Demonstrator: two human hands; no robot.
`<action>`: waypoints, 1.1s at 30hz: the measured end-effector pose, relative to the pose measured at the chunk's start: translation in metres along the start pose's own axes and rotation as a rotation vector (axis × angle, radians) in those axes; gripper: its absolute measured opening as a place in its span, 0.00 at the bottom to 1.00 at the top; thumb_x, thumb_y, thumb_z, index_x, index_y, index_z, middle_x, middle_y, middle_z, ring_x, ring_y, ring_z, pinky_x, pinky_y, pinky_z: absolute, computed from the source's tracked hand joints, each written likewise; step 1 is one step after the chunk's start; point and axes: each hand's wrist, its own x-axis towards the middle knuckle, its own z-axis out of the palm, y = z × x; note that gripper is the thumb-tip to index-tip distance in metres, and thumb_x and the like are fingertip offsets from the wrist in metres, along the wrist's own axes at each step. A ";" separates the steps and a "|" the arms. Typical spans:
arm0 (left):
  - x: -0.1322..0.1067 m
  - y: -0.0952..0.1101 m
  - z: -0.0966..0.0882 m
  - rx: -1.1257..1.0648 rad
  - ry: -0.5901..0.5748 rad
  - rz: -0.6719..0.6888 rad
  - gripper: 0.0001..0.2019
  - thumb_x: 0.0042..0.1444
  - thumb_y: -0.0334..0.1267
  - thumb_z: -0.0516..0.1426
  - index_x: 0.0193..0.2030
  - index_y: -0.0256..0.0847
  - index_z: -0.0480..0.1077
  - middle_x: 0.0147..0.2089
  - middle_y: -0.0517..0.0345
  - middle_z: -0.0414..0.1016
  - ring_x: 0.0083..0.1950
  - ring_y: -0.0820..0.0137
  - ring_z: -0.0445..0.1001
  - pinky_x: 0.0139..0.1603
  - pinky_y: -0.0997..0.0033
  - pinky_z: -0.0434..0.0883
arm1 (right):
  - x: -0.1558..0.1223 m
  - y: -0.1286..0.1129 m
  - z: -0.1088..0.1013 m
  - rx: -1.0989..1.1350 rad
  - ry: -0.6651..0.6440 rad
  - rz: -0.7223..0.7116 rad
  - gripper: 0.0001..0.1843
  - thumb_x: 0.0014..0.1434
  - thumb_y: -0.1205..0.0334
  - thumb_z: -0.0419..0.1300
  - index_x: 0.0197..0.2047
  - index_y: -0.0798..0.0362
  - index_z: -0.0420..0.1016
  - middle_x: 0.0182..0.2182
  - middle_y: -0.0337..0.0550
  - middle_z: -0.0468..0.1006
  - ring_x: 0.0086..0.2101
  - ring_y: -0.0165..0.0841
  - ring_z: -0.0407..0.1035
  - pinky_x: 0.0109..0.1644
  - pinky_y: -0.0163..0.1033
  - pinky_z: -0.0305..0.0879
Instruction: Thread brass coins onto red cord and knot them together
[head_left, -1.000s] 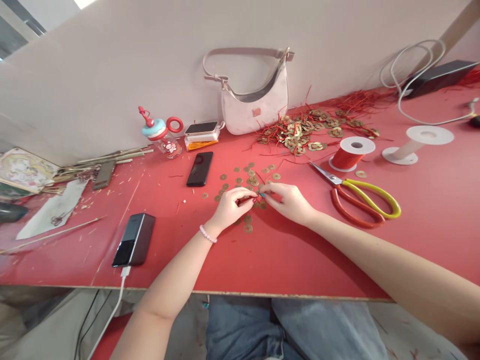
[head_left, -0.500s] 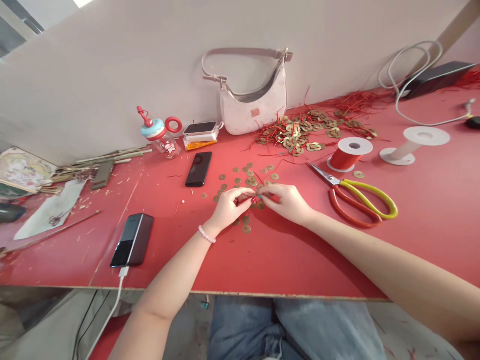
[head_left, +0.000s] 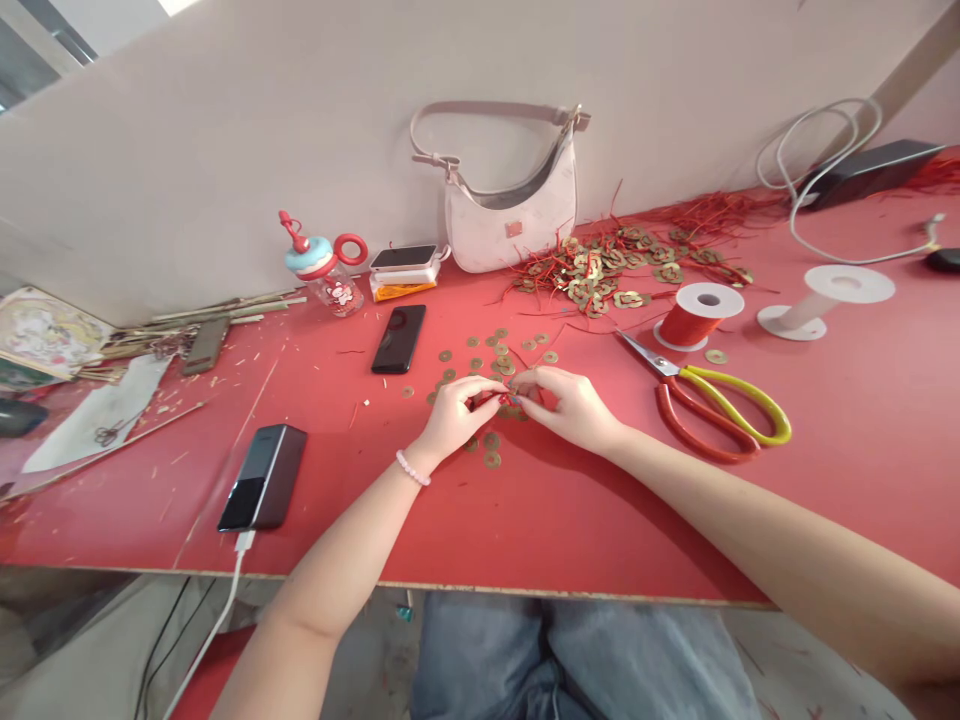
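My left hand (head_left: 459,408) and my right hand (head_left: 564,402) meet fingertip to fingertip above the red table (head_left: 480,530). Both are closed in a pinch on a thin red cord (head_left: 516,358), whose loose end sticks up between them. Whether a coin is also between the fingertips is hidden by the fingers. Loose brass-coloured coins (head_left: 491,460) with holes lie around and under the hands. Behind to the right is a heap of coins tied with red cord (head_left: 600,265). Scissors (head_left: 701,395) with one red and one yellow handle lie to the right of my right hand.
A spool of red cord (head_left: 694,325) and a bare white spool (head_left: 825,300) stand at the right. Behind are a pale handbag (head_left: 517,225) and a cup with a straw (head_left: 330,280). A black phone (head_left: 399,340) and a cabled power bank (head_left: 262,480) lie left.
The fingertips of my right hand have shifted slightly and stay close against my left. The whole view has tilted a little; the things on the table lie as before.
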 end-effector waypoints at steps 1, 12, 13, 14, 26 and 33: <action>0.000 0.000 0.000 -0.001 0.001 -0.001 0.07 0.53 0.35 0.56 0.37 0.37 0.73 0.34 0.53 0.74 0.30 0.73 0.69 0.29 0.74 0.66 | 0.000 0.000 0.000 0.005 0.010 -0.027 0.07 0.55 0.65 0.55 0.38 0.53 0.71 0.29 0.41 0.75 0.30 0.29 0.69 0.36 0.34 0.65; 0.000 0.001 0.001 -0.033 -0.019 0.022 0.07 0.52 0.31 0.54 0.36 0.38 0.72 0.32 0.56 0.71 0.26 0.77 0.62 0.27 0.76 0.62 | -0.001 -0.002 0.001 0.128 0.037 -0.005 0.05 0.53 0.68 0.54 0.35 0.53 0.69 0.30 0.40 0.74 0.30 0.28 0.68 0.35 0.34 0.66; 0.000 0.001 0.001 -0.042 -0.016 0.015 0.07 0.52 0.31 0.54 0.36 0.38 0.72 0.31 0.57 0.71 0.26 0.77 0.62 0.27 0.76 0.62 | -0.001 -0.003 0.002 0.150 0.022 0.038 0.05 0.53 0.68 0.54 0.35 0.53 0.68 0.30 0.40 0.74 0.29 0.27 0.68 0.35 0.33 0.66; 0.000 0.001 0.001 -0.048 -0.016 0.009 0.06 0.52 0.31 0.54 0.36 0.38 0.72 0.31 0.57 0.71 0.27 0.77 0.62 0.27 0.76 0.62 | 0.000 -0.003 0.002 0.173 0.001 0.071 0.05 0.52 0.68 0.54 0.35 0.53 0.68 0.30 0.40 0.74 0.29 0.27 0.68 0.35 0.33 0.66; -0.001 -0.001 0.004 -0.091 0.021 -0.093 0.10 0.51 0.33 0.55 0.40 0.36 0.72 0.32 0.53 0.74 0.29 0.74 0.68 0.31 0.73 0.68 | -0.001 -0.004 -0.001 0.189 0.016 0.085 0.04 0.52 0.68 0.53 0.33 0.53 0.68 0.29 0.40 0.74 0.29 0.28 0.67 0.35 0.34 0.66; 0.000 0.002 0.003 -0.059 -0.001 -0.065 0.08 0.52 0.34 0.55 0.38 0.37 0.73 0.31 0.55 0.73 0.28 0.75 0.67 0.29 0.75 0.66 | 0.000 -0.005 -0.001 0.171 -0.016 0.070 0.03 0.51 0.67 0.54 0.32 0.53 0.66 0.28 0.40 0.73 0.28 0.26 0.67 0.33 0.32 0.66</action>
